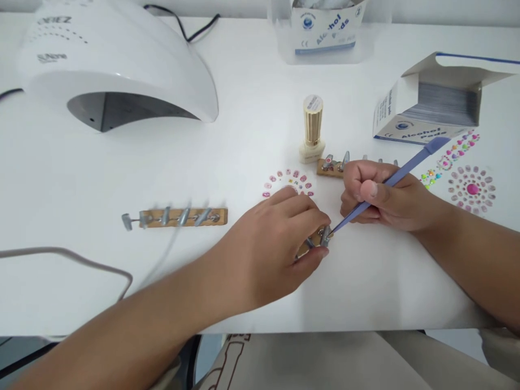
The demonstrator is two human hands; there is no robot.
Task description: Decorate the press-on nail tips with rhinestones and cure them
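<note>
My left hand point(280, 244) is closed around a small wooden strip point(314, 241) carrying silvery nail tips, pressing it to the white table point(252, 135). My right hand point(382, 197) grips blue tweezers point(400, 176) like a pen, their point touching a nail tip on that strip. A round sheet of pink nail stickers point(289, 180) lies just behind my left hand, partly hidden by it.
A second wooden strip with nail tips point(181, 217) lies to the left, a third point(335, 165) behind my right hand. A gold bottle point(312, 130) stands mid-table. A white nail lamp point(117, 65) sits far left. Alcohol pad boxes point(430, 100) and gem stickers point(471, 187) lie right.
</note>
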